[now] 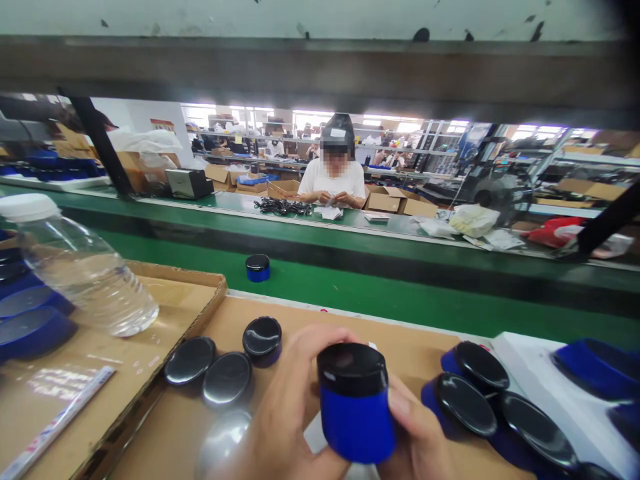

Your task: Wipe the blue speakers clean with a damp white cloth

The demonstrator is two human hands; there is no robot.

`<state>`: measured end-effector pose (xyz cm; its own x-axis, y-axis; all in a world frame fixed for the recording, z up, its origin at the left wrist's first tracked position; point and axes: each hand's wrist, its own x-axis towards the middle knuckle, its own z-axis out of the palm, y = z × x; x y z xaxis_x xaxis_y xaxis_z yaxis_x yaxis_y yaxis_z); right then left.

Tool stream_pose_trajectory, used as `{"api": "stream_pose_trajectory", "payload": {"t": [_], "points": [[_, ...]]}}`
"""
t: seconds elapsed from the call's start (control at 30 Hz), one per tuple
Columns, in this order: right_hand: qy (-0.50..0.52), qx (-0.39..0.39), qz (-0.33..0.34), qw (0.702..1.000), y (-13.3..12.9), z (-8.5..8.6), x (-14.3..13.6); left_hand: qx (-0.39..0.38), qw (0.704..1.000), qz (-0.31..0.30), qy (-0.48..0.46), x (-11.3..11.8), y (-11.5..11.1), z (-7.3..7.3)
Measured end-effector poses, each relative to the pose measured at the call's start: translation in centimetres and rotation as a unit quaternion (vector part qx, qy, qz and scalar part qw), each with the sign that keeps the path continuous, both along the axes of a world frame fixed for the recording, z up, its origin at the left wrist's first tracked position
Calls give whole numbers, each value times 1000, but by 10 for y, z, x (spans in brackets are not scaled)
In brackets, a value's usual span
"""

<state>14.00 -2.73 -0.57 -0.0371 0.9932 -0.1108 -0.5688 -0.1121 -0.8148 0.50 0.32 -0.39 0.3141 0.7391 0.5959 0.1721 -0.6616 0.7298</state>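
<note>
A blue jar with a glossy black lid (356, 410) is held upright between my two hands, low in the middle of the head view. My left hand (287, 400) curls round its left side, with the thumb near the base. On the other side, the fingers of my right hand (413, 420) press against the jar. Part of something white shows behind the jar, too hidden to name. To the left stand several black-lidded jars (227, 379) on the brown work surface (395, 327). More blue jars with black lids (463, 403) stand to the right.
A clear water bottle (90, 273) stands in a shallow cardboard tray (165, 300) on the left. One lidded jar (258, 268) sits on the green conveyor belt (310, 287). White foam (555, 393) lies at the right. Across the line, a co-worker (333, 180) handles small white items.
</note>
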Motion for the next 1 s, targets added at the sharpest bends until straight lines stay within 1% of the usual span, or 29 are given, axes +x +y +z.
{"api": "stream_pose_trajectory", "payload": {"t": [0.03,0.1,0.17,0.23,0.3,0.37,0.43,0.47,0.53,0.67,0.73,0.8,0.87,0.93,1.0], "points": [[29,-9,24,999,1,1,0,-17,1000,-13,2,-1,0,0],[34,-32,41,998,1,0,1,-15,1000,-21,15,-2,-1,2],[-1,-59,16,998,0,-6,3,15,999,-7,40,-4,-1,5],[-48,-73,-24,996,-2,-10,4,51,996,9,68,-5,0,8],[-67,-55,-32,996,-4,-10,4,76,994,21,78,-5,-1,8],[-47,-30,2,998,-4,-7,2,63,996,27,61,-5,-3,7],[-19,-27,39,999,-3,-2,2,40,998,13,49,-6,-5,5],[-14,-30,46,998,-1,-1,3,44,998,8,50,-7,-6,4],[-16,-34,41,998,1,-1,4,71,996,9,60,-7,-7,3],[-26,-33,27,999,3,-6,8,151,981,68,103,-6,-5,1],[-33,-15,25,999,2,-7,9,176,974,80,115,-5,-5,0],[-34,4,24,999,1,-6,10,154,981,64,100,-4,-5,-1],[-31,9,8,999,1,-5,11,96,993,33,66,-3,-7,-2],[-31,-1,-8,999,0,-5,12,40,999,2,27,-3,-7,-1],[-35,-20,-5,999,-2,-6,12,3,1000,-23,-17,-3,-7,2]]}}
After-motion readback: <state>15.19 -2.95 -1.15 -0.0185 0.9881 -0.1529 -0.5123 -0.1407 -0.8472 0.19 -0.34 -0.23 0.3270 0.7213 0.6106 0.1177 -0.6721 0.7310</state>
